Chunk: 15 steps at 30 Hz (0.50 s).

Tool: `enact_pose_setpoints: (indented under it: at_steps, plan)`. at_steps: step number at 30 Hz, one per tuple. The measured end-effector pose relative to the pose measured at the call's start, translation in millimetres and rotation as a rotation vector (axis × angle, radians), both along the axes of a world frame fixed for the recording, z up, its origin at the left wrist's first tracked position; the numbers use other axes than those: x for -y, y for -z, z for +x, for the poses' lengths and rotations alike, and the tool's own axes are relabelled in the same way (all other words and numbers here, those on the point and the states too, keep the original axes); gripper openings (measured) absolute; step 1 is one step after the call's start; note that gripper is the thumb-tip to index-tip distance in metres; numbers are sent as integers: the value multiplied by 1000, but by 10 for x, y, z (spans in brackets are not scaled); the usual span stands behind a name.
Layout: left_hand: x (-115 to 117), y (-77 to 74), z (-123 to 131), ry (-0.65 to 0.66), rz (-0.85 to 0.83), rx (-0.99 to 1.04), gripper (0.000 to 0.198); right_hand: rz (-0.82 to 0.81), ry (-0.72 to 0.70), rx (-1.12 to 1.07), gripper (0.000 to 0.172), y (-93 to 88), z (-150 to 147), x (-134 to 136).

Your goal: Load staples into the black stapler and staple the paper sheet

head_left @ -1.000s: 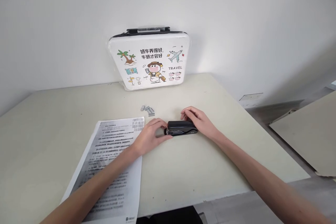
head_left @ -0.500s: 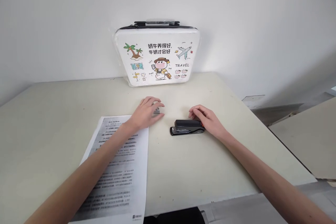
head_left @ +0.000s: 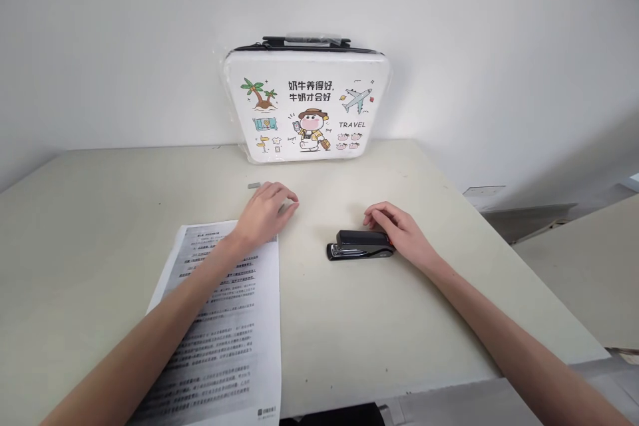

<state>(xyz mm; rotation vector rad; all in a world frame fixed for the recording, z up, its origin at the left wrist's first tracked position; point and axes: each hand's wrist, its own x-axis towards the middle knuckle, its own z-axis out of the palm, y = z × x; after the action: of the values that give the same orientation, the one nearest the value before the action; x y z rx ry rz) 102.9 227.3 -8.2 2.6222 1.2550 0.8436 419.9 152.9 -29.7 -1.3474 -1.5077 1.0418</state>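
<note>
My left hand (head_left: pixel 267 214) is above the top edge of a printed sheet (head_left: pixel 249 346), its thumb and fingertips pinched together. A bit of grey shows between them, too covered to name. Just behind this hand a small grey strip (head_left: pixel 254 185), possibly staples, lies on the table. A black stapler (head_left: pixel 362 245) lies to the right, its nose pointing left. At its back end, where a little red shows, rests my right hand (head_left: pixel 402 231). The fingers there are loosely curled in beyond the stapler, with nothing visible in them; the hand's edge hides the stapler's rear tip.
A white case (head_left: pixel 309 106) with cartoon drawings and a black handle stands against the wall at the back of the pale table (head_left: pixel 444 319). Something black (head_left: pixel 344 416) shows below the table's front edge. To the right, beyond a gap, is another pale surface (head_left: pixel 594 273).
My left hand has moved slightly left and its fingers have closed to a pinch. The grey strip now shows behind it. My right hand stays by the stapler; the view has shifted slightly.
</note>
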Motion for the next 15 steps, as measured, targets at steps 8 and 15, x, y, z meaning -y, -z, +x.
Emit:
enact_pose_setpoints:
  at_steps: [8, 15]
  plan:
    - [645, -152, 246, 267, -283, -45, 23, -56, -20, -47, 35, -14, -28, 26]
    - [765, -25, 412, 189, -288, -4, 23, -49, -43, 9, 38, -13, -19, 29]
